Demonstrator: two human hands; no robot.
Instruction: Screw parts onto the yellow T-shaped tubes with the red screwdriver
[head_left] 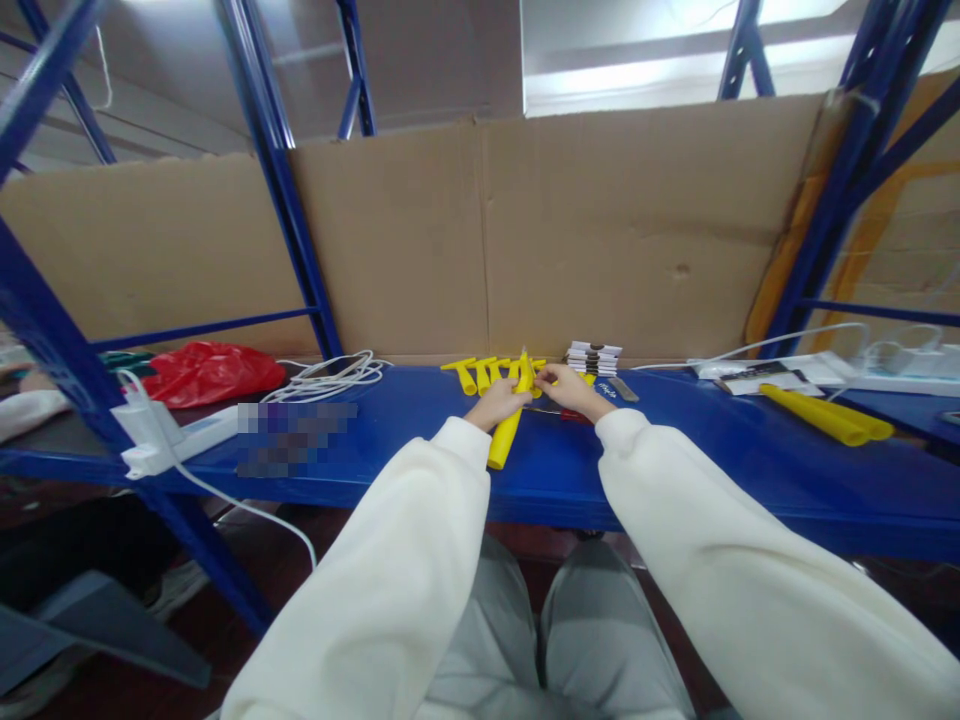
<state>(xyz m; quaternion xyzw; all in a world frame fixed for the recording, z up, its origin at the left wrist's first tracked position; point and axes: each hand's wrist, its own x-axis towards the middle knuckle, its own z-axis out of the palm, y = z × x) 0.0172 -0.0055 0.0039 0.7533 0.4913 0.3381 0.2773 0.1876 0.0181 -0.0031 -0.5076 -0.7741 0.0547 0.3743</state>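
Observation:
Wrapped by the fingers of my left hand [498, 402], a yellow tapered tube [505, 442] leans with its wide end toward me and its narrow tip pointing away. My right hand [561, 388] is closed in a pinch close to the tube's right side. What its fingertips hold, if anything, is too small to make out. Behind the hands lie several similar yellow tubes [466, 378] in a row, partly hidden by my hands. A thin tool with a red handle [573, 415] rests on the blue shelf [420, 420] under my right wrist.
A banded stack of white cards [593, 358] and a small grey metal piece [623, 389] are at the back. Two large yellow tubes [825, 415] lie right, near white power strips [896, 370]. Left are coiled white cable [337, 378], a red bag [214, 374] and a cardboard wall [585, 230] behind.

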